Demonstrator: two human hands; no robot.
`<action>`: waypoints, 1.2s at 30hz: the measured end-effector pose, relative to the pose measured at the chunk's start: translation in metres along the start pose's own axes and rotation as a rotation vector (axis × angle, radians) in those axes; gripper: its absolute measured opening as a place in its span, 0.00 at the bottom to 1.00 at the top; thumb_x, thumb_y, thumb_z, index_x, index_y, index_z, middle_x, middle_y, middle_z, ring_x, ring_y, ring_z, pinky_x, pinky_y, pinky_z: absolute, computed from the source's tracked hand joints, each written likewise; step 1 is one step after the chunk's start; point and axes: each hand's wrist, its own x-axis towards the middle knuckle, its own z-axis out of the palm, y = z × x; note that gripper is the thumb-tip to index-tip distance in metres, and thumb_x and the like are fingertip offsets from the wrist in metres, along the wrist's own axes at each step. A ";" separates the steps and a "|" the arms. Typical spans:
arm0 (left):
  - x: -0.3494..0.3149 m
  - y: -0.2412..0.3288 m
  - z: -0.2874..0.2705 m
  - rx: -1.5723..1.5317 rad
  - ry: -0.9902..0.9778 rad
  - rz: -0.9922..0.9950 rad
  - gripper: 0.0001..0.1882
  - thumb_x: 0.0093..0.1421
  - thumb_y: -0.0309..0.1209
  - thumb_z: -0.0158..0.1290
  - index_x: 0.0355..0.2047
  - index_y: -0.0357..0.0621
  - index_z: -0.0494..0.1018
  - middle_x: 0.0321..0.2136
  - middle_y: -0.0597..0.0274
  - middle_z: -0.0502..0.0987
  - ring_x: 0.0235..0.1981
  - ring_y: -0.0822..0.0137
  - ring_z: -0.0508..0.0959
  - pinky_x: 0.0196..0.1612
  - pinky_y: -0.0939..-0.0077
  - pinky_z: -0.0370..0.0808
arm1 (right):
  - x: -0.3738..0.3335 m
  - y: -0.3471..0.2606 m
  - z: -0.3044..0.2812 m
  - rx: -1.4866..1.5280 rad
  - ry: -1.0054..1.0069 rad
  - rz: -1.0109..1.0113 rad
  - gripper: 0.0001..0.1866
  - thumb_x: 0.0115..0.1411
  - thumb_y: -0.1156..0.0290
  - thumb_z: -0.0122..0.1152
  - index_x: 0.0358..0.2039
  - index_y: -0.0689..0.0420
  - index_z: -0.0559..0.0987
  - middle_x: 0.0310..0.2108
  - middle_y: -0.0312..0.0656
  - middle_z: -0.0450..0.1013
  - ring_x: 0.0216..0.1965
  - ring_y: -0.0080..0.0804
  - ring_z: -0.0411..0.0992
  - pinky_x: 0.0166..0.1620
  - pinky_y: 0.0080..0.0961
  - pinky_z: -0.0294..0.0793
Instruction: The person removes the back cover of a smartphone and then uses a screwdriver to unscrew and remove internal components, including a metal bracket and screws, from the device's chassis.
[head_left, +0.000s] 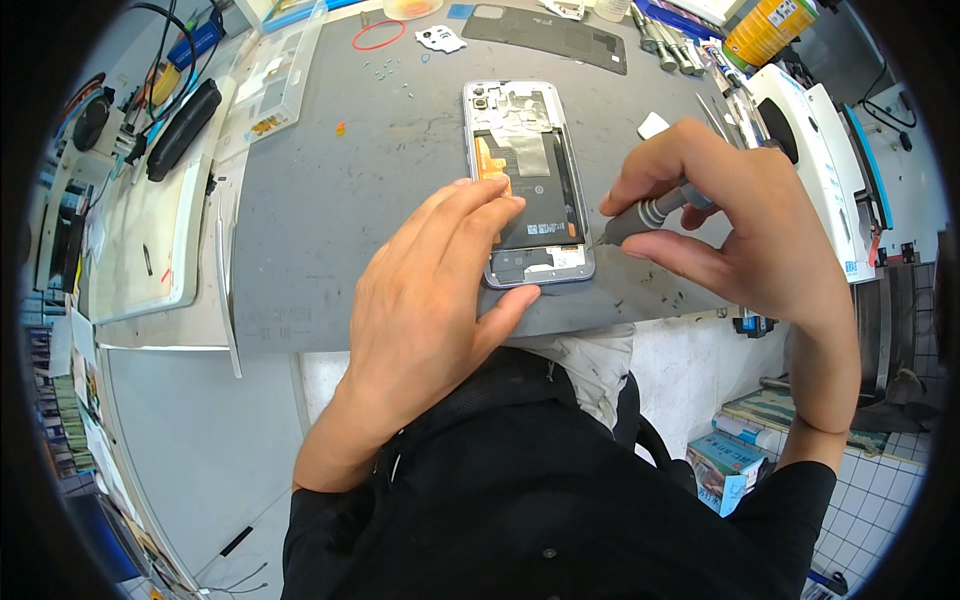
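Note:
A smartphone (541, 205) with its back off lies on the grey work mat, its black battery, orange flex cable (491, 165) and metal plates exposed. My left hand (425, 270) lies over its lower left side, fingers stretched and touching the battery area, thumb by the bottom edge. That hand hides part of the phone's left edge. In my closed right hand (720, 210) is a grey screwdriver (632, 222) with silver rings, pinched between thumb and fingers. It slants down toward the phone's lower right corner, where its tip is at the edge; whether it touches a screw cannot be told.
Beyond the phone lie a dark back cover (545, 38), a red rubber band (378, 36) and several tiny screws (385, 70). A clear parts box (275, 85) stands at far left. Several screwdrivers (665, 42), tweezers (712, 115) and a white device (815, 170) line the right side.

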 end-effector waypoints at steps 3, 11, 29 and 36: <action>0.000 0.001 0.000 -0.002 0.013 -0.004 0.32 0.44 0.26 0.70 0.51 0.43 0.73 0.54 0.56 0.77 0.54 0.50 0.77 0.55 0.61 0.74 | 0.000 0.000 -0.002 0.098 0.059 0.002 0.21 0.51 0.77 0.75 0.41 0.58 0.73 0.38 0.41 0.81 0.41 0.31 0.82 0.37 0.20 0.81; -0.005 -0.005 -0.004 -0.197 0.136 0.000 0.13 0.48 0.20 0.66 0.36 0.40 0.79 0.41 0.58 0.83 0.44 0.58 0.81 0.47 0.68 0.75 | 0.011 -0.011 0.015 0.359 0.205 -0.018 0.23 0.53 0.81 0.72 0.43 0.58 0.68 0.38 0.50 0.80 0.44 0.33 0.81 0.37 0.19 0.83; -0.005 -0.009 0.002 -0.112 0.243 0.068 0.08 0.53 0.20 0.60 0.34 0.43 0.79 0.34 0.61 0.83 0.37 0.57 0.82 0.40 0.67 0.78 | 0.001 0.002 0.024 0.246 0.127 0.052 0.18 0.55 0.79 0.72 0.40 0.59 0.71 0.37 0.43 0.79 0.43 0.33 0.82 0.36 0.22 0.84; -0.005 -0.009 0.002 -0.109 0.238 0.059 0.09 0.51 0.19 0.60 0.33 0.43 0.79 0.34 0.62 0.83 0.38 0.58 0.83 0.40 0.67 0.78 | 0.002 0.001 0.022 0.244 0.124 0.051 0.18 0.55 0.78 0.72 0.40 0.59 0.71 0.37 0.44 0.80 0.42 0.33 0.82 0.36 0.22 0.84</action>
